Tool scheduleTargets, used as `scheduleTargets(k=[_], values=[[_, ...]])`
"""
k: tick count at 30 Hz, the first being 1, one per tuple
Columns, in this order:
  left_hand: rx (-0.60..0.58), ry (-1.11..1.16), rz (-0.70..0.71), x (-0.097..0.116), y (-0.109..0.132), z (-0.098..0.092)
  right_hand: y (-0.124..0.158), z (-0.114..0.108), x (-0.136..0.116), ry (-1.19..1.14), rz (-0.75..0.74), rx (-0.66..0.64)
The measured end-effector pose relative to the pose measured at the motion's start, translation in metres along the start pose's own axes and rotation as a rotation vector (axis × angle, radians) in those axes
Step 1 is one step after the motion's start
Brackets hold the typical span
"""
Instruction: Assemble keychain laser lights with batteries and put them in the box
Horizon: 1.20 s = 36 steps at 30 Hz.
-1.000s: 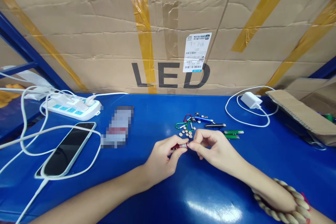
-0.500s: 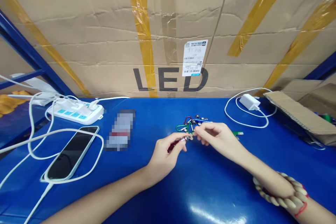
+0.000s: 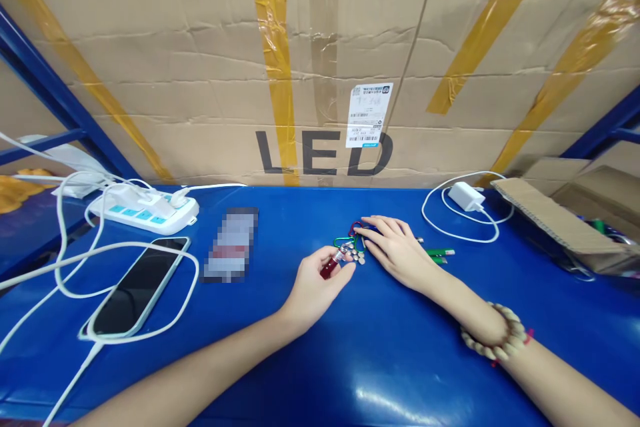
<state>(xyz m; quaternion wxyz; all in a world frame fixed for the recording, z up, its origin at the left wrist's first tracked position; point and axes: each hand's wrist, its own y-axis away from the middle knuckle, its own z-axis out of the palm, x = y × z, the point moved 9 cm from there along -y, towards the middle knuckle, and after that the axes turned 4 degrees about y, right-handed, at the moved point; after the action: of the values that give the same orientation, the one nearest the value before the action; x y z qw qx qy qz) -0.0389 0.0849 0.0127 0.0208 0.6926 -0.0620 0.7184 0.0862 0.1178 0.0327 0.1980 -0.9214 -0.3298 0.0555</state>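
My left hand is closed around a small red flashlight tube with a silver end, tilted up to the right. Close to that end, small round silver pieces like button cells lie on the table. My right hand is palm down with fingers stretched out, reaching over the small parts and hiding some of them. A green carabiner and a red carabiner show by its fingertips. Green tubes lie beyond its outer side.
A blue table carries everything. To the left are a phone with a looped white cable, a power strip and a pixelated flat item. On the right sit a white charger and an open carton. A large cardboard box stands behind.
My right hand has moved from the silver end of the red tube onto the pile, its fingers spreading from a pinch. My left hand keeps hold of the tube, slightly lower.
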Motion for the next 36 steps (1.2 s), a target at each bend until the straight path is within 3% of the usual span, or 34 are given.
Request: scheduleTargets(k=[12, 36], values=[[0.001, -0.021, -0.024, -0.001, -0.001, 0.0, -0.004, -0.01, -0.003, 0.08, -0.063, 0.016], [-0.012, -0.036, -0.007, -0.003, -0.001, 0.0, -0.002, -0.009, 0.009, -0.072, 0.052, -0.03]])
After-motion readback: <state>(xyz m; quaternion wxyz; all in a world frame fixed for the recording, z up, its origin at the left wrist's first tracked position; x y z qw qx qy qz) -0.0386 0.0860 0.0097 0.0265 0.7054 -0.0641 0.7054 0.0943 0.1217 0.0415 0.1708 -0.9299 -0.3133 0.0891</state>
